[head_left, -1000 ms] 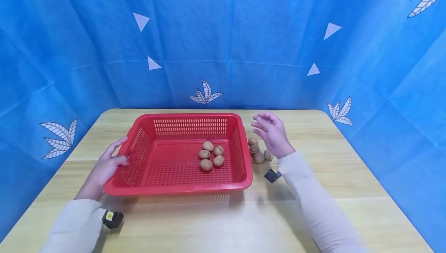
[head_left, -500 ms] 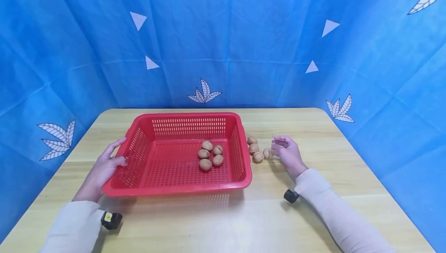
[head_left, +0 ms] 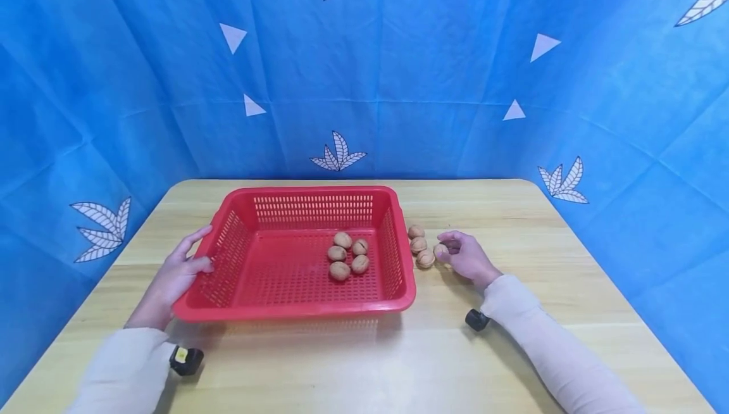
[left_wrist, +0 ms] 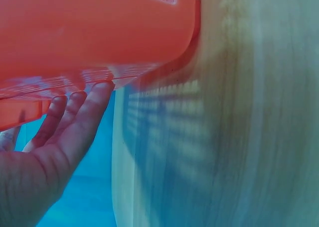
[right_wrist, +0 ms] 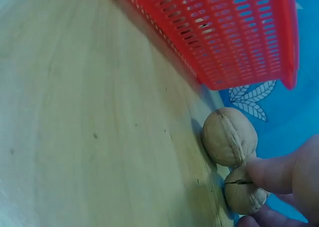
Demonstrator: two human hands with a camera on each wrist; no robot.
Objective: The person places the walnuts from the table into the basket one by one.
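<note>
- The right hand (head_left: 467, 257) is pinching one nut (head_left: 441, 251) between thumb and fingers, right of the basket (head_left: 296, 311), likely because nuts are round and rolling easily.
- Three nuts (head_left: 418, 245) are sitting on the table (head_left: 364, 370), between that nut and the basket.
- The left hand (head_left: 173, 276) is gripping the basket's left side, thumb over the rim, fingers outside, probably to stop it sliding.
- Five nuts (head_left: 336, 253) are lying inside, where walls are fencing them in.
- Blue cloth (head_left: 376, 66) is hanging behind.
</note>
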